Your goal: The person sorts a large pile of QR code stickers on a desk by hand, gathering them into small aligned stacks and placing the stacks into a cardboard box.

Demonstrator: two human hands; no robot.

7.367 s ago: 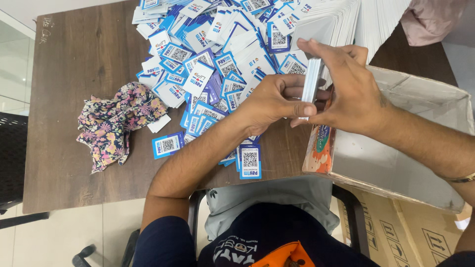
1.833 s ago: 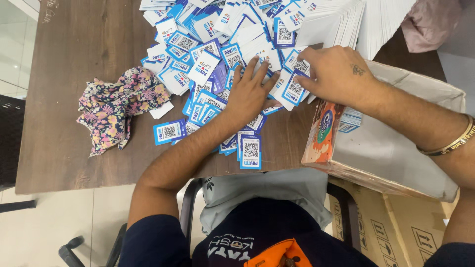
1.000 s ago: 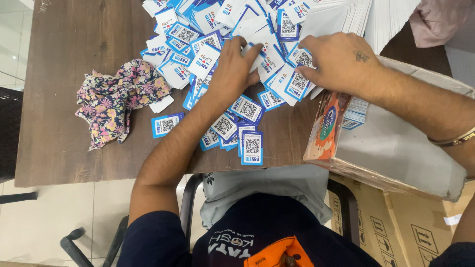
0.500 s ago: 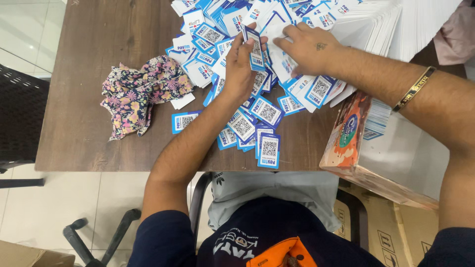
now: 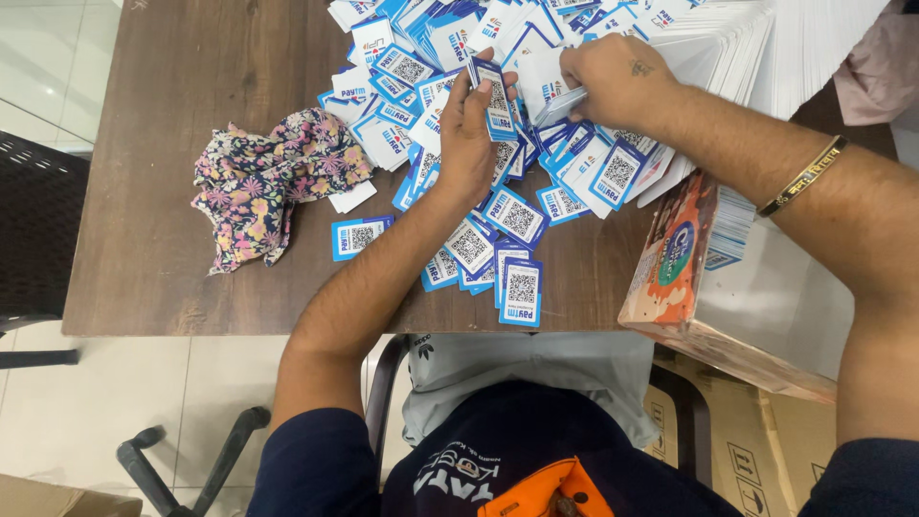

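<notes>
A big heap of small blue-and-white code cards (image 5: 431, 57) covers the far half of a brown wooden table (image 5: 172, 239). My left hand (image 5: 466, 134) holds a few of these cards upright, the front one (image 5: 498, 101) facing me. My right hand (image 5: 613, 77) rests on the heap just to the right and pinches a white card (image 5: 555, 103) that points toward the left hand. More cards lie flat near the table's front edge (image 5: 522, 292).
A crumpled floral cloth (image 5: 263, 182) lies on the left of the table. An open cardboard box (image 5: 756, 287) at the right holds a stack of cards (image 5: 732, 225). Rows of white cards (image 5: 766, 48) stand at the far right. A black chair (image 5: 38, 220) is at the left.
Earlier both hands held a card stack over the box; that stack now lies inside it. Since then both hands reached into the heap; the left gathered cards, the right lifted one toward it.
</notes>
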